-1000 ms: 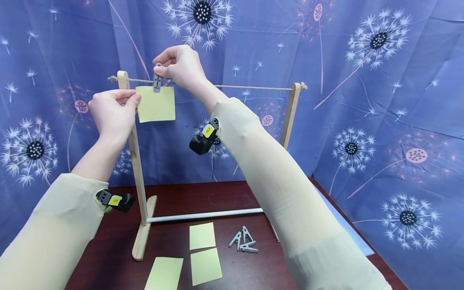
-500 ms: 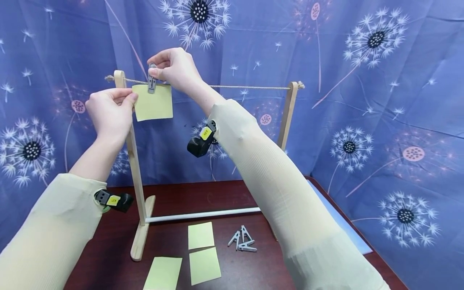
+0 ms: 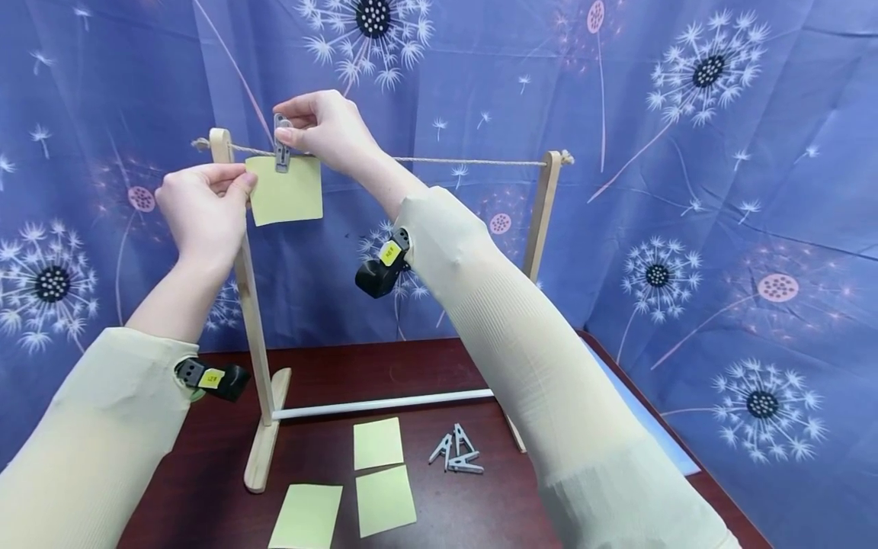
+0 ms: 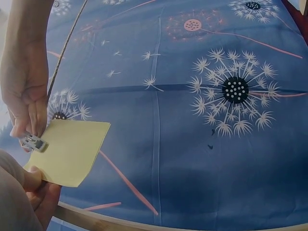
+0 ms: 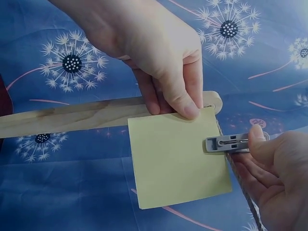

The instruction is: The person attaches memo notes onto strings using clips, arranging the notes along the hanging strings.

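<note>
A yellow paper note (image 3: 288, 194) hangs at the rope (image 3: 473, 161), near the left post of a wooden stand. My left hand (image 3: 206, 213) pinches the note's left edge between thumb and fingers. A grey clothespin (image 5: 228, 143) sits across the note's top edge, its tip overlapping the paper. My right hand (image 3: 332, 130) pinches the clothespin's upper end between thumb and fingers. The right wrist view shows the rope passing behind the clothespin, along the note's edge.
On the dark red table (image 3: 439, 354), several grey clothespins (image 3: 458, 451) lie to the right of three yellow notes (image 3: 386, 499). The stand's left post (image 3: 250, 320) and white crossbar (image 3: 384, 404) rise behind them. A flowered blue curtain (image 3: 425, 305) covers the background.
Both hands, with the note and clothespin, have shifted slightly left in the view, as has the whole scene to a smaller degree. Both grips stay the same.
</note>
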Demonstrator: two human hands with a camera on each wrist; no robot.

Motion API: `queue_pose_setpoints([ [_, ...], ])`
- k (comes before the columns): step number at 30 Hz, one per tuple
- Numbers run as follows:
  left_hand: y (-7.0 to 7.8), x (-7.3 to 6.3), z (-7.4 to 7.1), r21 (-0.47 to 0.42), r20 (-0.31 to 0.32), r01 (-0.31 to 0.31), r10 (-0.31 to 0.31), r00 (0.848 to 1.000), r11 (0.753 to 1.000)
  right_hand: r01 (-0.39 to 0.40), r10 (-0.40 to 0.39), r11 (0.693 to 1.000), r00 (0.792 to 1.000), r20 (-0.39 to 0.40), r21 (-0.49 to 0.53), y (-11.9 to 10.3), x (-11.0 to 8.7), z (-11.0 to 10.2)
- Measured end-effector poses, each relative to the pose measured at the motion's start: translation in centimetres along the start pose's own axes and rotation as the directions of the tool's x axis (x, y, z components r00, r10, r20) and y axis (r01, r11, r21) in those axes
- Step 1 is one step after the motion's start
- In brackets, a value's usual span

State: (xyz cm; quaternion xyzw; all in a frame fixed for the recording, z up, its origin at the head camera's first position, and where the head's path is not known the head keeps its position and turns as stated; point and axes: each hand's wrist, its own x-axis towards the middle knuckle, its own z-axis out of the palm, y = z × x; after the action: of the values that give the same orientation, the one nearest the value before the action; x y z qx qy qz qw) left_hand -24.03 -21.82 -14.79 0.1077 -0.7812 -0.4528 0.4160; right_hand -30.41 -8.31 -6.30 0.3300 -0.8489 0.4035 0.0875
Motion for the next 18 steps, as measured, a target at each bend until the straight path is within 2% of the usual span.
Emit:
queue_pose_setpoints([
  [9,0.03,-0.13,0.03,-0.02,-0.011,0.017,-0.017,1.0,1.0,0.008,-0.009,1.0,1.0,-0.027,-0.018,-0.01,-0.05,0.21],
  [18,0.13,-0.35,0.07,-0.037,-0.012,0.033,-0.033,0.999,0.999,-0.013,0.015,0.999,0.999,-0.033,0.044,0.18,-0.34,0.19],
])
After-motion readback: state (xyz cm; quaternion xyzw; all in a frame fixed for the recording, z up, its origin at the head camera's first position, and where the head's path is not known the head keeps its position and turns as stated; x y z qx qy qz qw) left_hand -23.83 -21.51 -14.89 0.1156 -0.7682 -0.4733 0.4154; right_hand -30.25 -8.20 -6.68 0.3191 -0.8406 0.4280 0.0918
